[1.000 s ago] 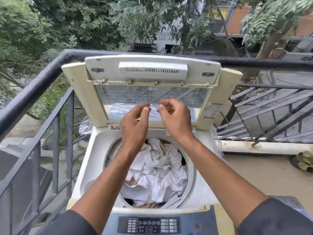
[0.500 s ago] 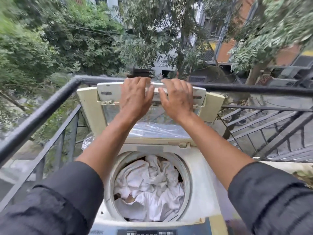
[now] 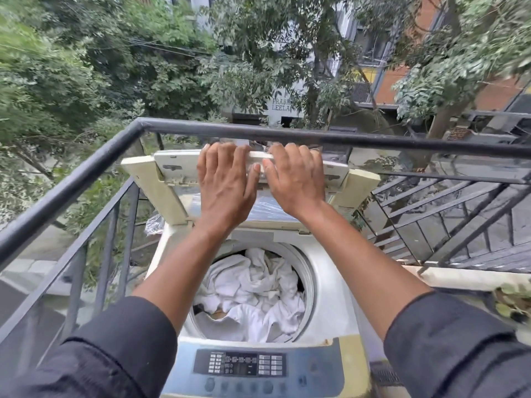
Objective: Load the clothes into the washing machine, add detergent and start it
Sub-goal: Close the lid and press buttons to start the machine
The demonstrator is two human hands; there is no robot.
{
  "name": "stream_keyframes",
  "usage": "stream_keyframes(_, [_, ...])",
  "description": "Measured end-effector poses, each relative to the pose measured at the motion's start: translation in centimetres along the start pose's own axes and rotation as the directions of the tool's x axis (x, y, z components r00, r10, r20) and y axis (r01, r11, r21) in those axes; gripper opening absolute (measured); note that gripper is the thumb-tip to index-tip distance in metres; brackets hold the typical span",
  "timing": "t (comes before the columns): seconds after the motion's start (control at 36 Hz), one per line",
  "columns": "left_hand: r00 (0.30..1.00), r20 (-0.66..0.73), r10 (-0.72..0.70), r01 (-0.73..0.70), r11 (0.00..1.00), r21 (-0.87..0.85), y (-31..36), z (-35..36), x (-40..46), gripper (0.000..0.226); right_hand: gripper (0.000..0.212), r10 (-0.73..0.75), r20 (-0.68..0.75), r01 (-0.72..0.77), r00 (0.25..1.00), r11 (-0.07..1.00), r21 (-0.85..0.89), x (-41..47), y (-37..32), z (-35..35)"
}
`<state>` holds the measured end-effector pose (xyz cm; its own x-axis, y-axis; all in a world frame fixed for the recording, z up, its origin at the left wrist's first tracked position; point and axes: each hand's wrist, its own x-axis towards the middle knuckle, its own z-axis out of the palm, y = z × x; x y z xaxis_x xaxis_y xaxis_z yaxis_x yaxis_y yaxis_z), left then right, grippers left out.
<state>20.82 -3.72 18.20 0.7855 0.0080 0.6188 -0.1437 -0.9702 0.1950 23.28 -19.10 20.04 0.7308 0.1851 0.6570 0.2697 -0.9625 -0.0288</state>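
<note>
The head camera looks down at a washing machine (image 3: 324,285) that stands in the corner of a balcony. Its lid (image 3: 178,173) is up and folded, leaning back by the black railing (image 3: 402,140). The left hand (image 3: 225,182) and the right hand (image 3: 296,179) are side by side on the top edge of the lid. The fingers of both hands bend over that edge and hold it. The thumbs nearly touch each other. White clothes (image 3: 253,294) lie crumpled inside the round tub, below the arms. The button panel (image 3: 240,364) is at the near edge of the machine, between two dark sleeves. Green trees (image 3: 86,67) and buildings are beyond the railing.
</note>
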Motion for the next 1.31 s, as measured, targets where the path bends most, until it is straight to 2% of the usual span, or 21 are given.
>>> stream_keyframes(0.22, [0.998, 0.048, -0.041, 0.038, 0.998, 0.05, 1.1, -2.4, -5.0, 0.04, 0.028, -0.068, 0.044, 0.065, 0.997, 0.996, 0.064, -5.5, -0.4, -2.7])
stream_keyframes(0.33, [0.996, 0.085, 0.014, -0.018, 0.999, 0.042, 1.0, -4.0, -8.3, 0.038, 0.021, -0.095, 0.069, 0.088, 0.993, 0.991, 0.101, -9.0, -0.9, -3.6])
stream_keyframes(0.5, [0.971, 0.23, 0.067, -0.081, 0.995, 0.053, 0.6, -5.7, -14.2, 0.036, 0.027, -0.146, 0.183, 0.115, 0.972, 0.979, 0.168, -14.6, -1.6, -4.6])
stream_keyframes(0.69, [0.948, 0.302, 0.1, -0.115, 0.993, 0.032, -0.2, -5.1, -20.1, 0.028, 0.029, -0.152, 0.356, 0.087, 0.922, 0.977, 0.193, -20.3, -2.6, -4.2])
stream_keyframes(0.86, [0.891, 0.45, 0.057, -0.062, 0.998, -0.003, -0.8, -4.3, -23.8, 0.031, 0.024, -0.134, 0.495, 0.059, 0.858, 0.985, 0.164, -24.6, -3.7, -3.3])
stream_keyframes(1.03, [0.86, 0.509, 0.027, -0.005, 0.999, -0.045, -1.2, -2.6, -26.6, 0.026, 0.036, -0.079, 0.573, 0.004, 0.815, 0.992, 0.13, -28.3, -4.5, -1.9])
stream_keyframes(1.14, [0.834, 0.55, 0.028, 0.021, 0.996, -0.083, -1.9, -1.8, -28.0, 0.019, 0.033, -0.045, 0.611, -0.031, 0.79, 0.993, 0.113, -29.7, -5.1, -1.4])
stream_keyframes(1.31, [0.775, 0.62, 0.118, 0.011, 0.98, -0.2, -3.2, -0.9, -29.3, 0.043, 0.027, -0.019, 0.673, -0.116, 0.739, 0.981, 0.154, -31.3, -5.5, -1.1])
